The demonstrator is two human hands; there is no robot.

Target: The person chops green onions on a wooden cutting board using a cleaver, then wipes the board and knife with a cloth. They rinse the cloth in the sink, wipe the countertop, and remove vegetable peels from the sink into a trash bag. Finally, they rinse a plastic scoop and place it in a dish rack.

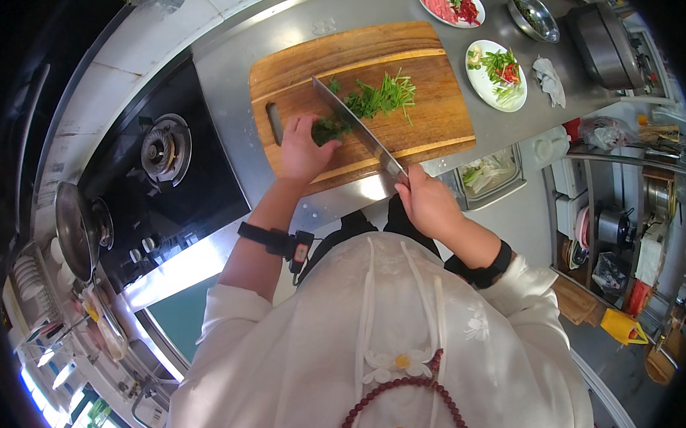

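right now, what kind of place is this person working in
Most likely a kitchen, perhaps a commercial one. A gas hob sits in a long steel counter, the right hand slices greens with a knife on a wooden cutting board, and plates of cut vegetables wait nearby.

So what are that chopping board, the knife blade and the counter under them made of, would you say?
The chopping board looks like wood: warm brown, visible grain, slightly glossy. The knife blade looks like steel, grey and smooth with a dull shine. The counter seems to be brushed stainless steel, pale grey with soft reflections, though I can't be certain.
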